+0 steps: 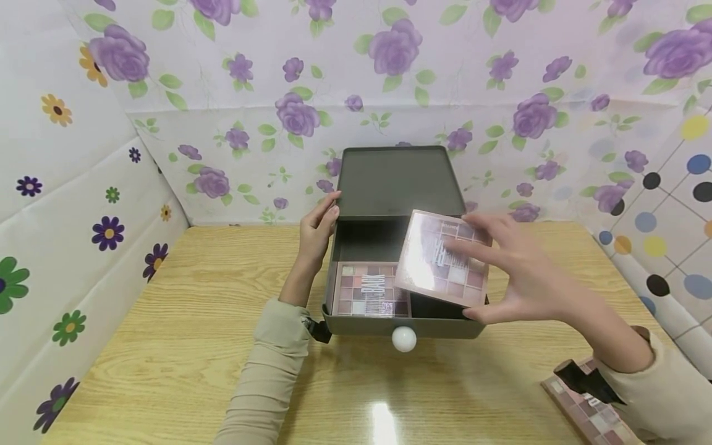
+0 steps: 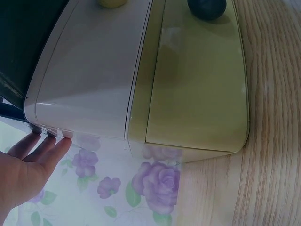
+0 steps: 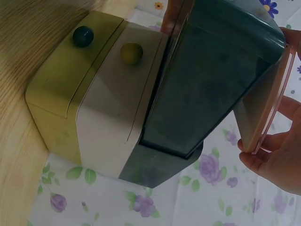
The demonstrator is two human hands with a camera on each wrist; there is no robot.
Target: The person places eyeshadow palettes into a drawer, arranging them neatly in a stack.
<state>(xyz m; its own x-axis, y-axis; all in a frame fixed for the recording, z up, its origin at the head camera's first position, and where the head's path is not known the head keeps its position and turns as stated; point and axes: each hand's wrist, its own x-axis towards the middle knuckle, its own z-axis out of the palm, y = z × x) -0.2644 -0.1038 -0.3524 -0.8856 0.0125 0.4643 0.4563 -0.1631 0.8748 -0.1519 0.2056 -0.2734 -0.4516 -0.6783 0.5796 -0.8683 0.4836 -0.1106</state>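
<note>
Loose palette (image 1: pixel 597 415): on the desk (image 1: pixel 211 346), five o'clock, partly hidden by the right sleeve (image 1: pixel 675 395).
Drawer (image 1: pixel 361 326): open, stowed palette (image 1: pixel 361 292) flat in its left half.
Right hand (image 1: pixel 514 269): grip pinching the held palette (image 1: pixel 431 262) at its nine o'clock, tilted above the drawer's right half; near-square, no clear long axis.
Left hand (image 1: pixel 315 232): farther from it; grip unclenched, fingers touching the cabinet (image 1: pixel 400 179) at nine o'clock.
</note>
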